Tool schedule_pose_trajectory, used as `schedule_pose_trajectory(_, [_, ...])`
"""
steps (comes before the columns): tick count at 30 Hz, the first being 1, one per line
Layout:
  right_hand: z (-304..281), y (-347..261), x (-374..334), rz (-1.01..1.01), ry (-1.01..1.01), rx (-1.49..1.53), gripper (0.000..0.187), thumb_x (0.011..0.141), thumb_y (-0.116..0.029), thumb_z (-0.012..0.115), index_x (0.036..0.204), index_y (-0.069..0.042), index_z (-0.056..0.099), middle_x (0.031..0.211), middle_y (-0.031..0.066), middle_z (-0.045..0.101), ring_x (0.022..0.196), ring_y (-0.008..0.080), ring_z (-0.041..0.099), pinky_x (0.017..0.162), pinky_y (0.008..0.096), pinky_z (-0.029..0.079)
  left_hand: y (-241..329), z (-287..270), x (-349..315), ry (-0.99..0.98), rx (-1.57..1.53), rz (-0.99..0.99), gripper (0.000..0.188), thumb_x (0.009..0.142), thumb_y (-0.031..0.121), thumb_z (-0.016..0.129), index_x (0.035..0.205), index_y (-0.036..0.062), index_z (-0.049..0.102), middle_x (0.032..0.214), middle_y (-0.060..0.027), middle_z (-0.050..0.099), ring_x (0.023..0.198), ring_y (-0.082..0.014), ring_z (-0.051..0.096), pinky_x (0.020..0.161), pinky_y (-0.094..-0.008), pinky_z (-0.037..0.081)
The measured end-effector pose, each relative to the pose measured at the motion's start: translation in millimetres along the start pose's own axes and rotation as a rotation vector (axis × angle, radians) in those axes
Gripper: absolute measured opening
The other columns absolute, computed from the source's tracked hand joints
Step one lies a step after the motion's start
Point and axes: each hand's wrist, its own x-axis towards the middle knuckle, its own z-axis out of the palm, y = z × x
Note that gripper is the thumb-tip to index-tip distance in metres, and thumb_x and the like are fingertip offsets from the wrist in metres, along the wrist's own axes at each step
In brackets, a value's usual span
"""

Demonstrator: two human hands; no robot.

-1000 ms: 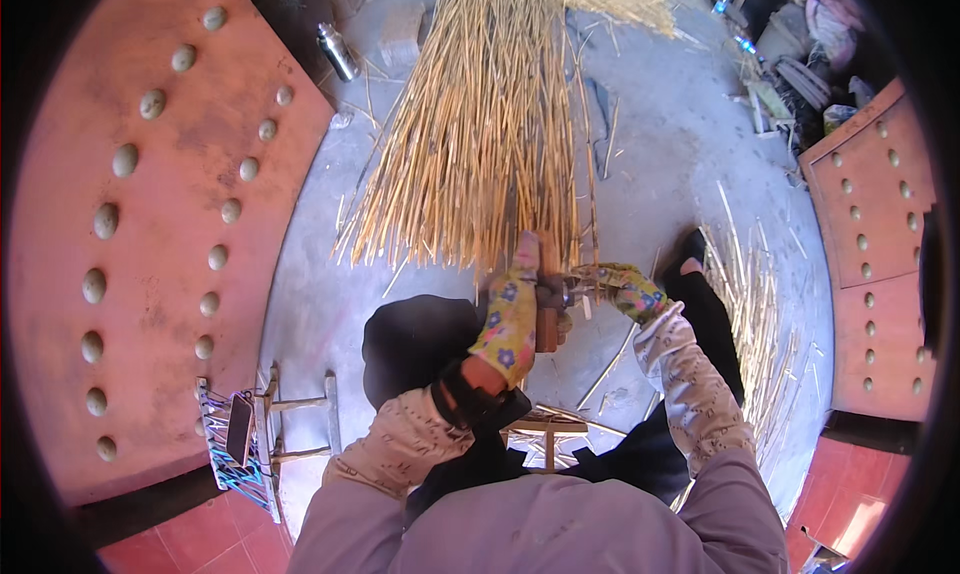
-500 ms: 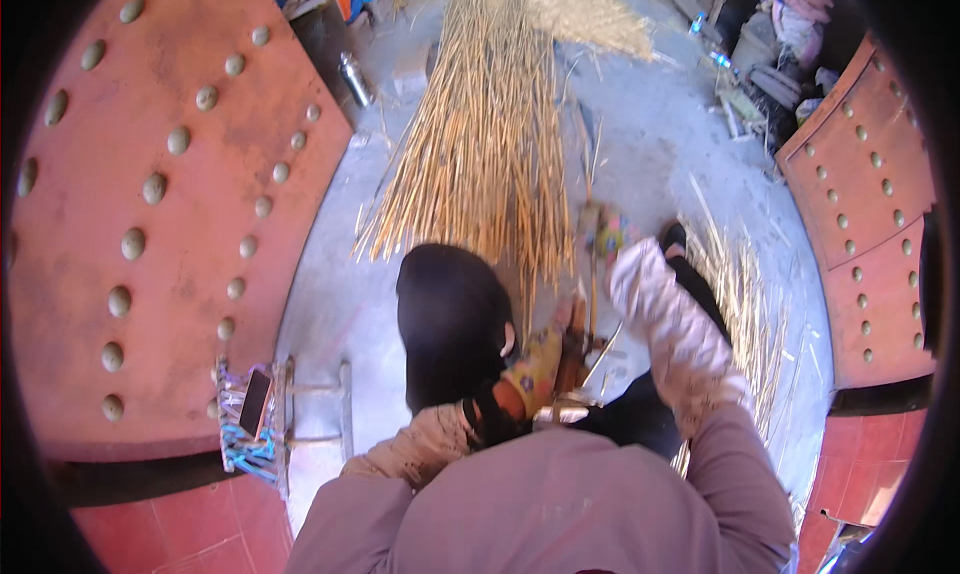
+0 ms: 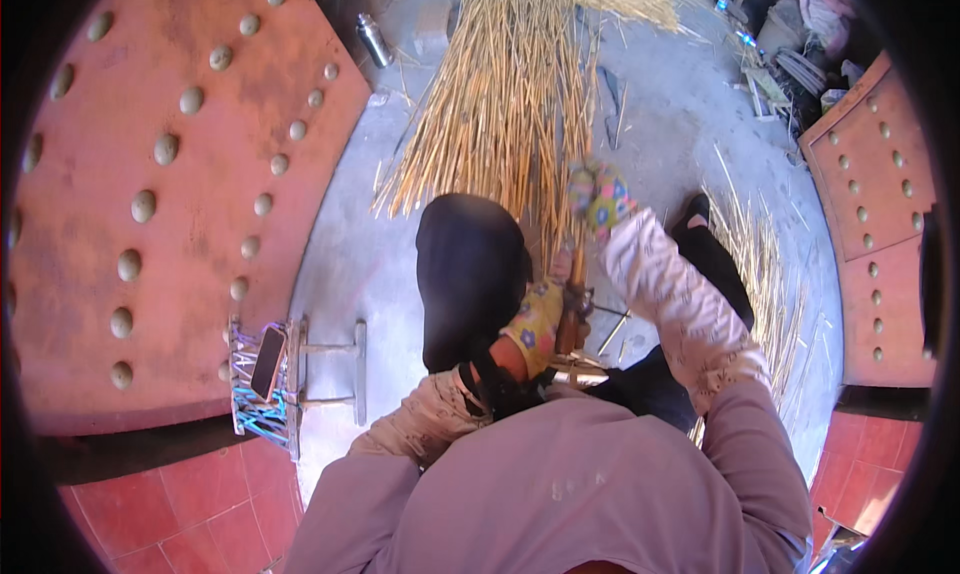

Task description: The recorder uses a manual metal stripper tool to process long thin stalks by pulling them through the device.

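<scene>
My left hand (image 3: 537,319), in a yellow flowered glove, is closed beside a brown wooden piece (image 3: 572,319) between my knees. What its fingers hold is hidden. Farther forward, my right hand (image 3: 603,198), in a flowered glove, is closed and slightly blurred at the right side of a long bundle of straw-coloured stalks (image 3: 500,104). A stalk appears to run from it down toward the wooden piece, so it seems to grip that stalk. The bundle's near ends lie just beyond my left knee (image 3: 468,274). A thin dark rod sticks out to the right of the wooden piece.
More pale stalks (image 3: 768,274) lie right of my right leg. A small stool (image 3: 360,374) with blue cords bears a phone (image 3: 267,362). A metal flask (image 3: 374,40) stands ahead left. Studded red doors (image 3: 200,174) flank both sides; clutter lies far right.
The view has shifted, so the surroundings sit higher and farther right. My right hand has moved a little left toward the stalk bundle. My left hand stays by the wooden piece.
</scene>
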Motion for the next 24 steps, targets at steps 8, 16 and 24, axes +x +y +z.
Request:
schedule_pose_trajectory(8, [-2.5, -36.2, -12.8, 0.124, -0.061, 0.029, 0.023, 0.085, -0.030, 0.039, 0.080, -0.009, 0.047, 0.048, -0.0056, 0.027, 0.036, 0.0063, 0.025, 0.033, 0.0212, 0.023, -5.4, 17.9, 1.9, -0.108, 0.144, 0.117, 0.048, 0.074, 0.057, 0.043, 0.064, 0.0104, 0.048, 0.052, -0.0009, 0.045, 0.042, -0.0120, 0.044, 0.038, -0.0245, 0.033])
schedule_pose_trajectory(16, [-1.1, -45.3, -6.1, -0.062, -0.046, 0.047, 0.018, 0.086, -0.026, 0.039, 0.079, -0.010, 0.045, 0.052, -0.0036, 0.035, 0.040, 0.0088, 0.032, 0.036, 0.0232, 0.027, -9.5, 7.8, 60.1, -0.012, 0.540, 0.569, 0.040, 0.076, 0.049, 0.048, 0.072, 0.0091, 0.050, 0.055, -0.0012, 0.046, 0.044, -0.0128, 0.046, 0.038, -0.0263, 0.036])
schedule_pose_trajectory(24, [25.0, -105.5, -118.7, -0.139, 0.195, -0.240, 0.031, 0.084, -0.029, 0.043, 0.100, -0.003, 0.048, 0.081, 0.0050, 0.056, 0.075, 0.0135, 0.054, 0.063, 0.0254, 0.044, 37.5, 66.7, 54.2, 0.018, 0.037, 0.393, 0.041, 0.075, 0.053, 0.046, 0.065, 0.0138, 0.050, 0.051, -0.0007, 0.048, 0.038, -0.0129, 0.044, 0.033, -0.0267, 0.035])
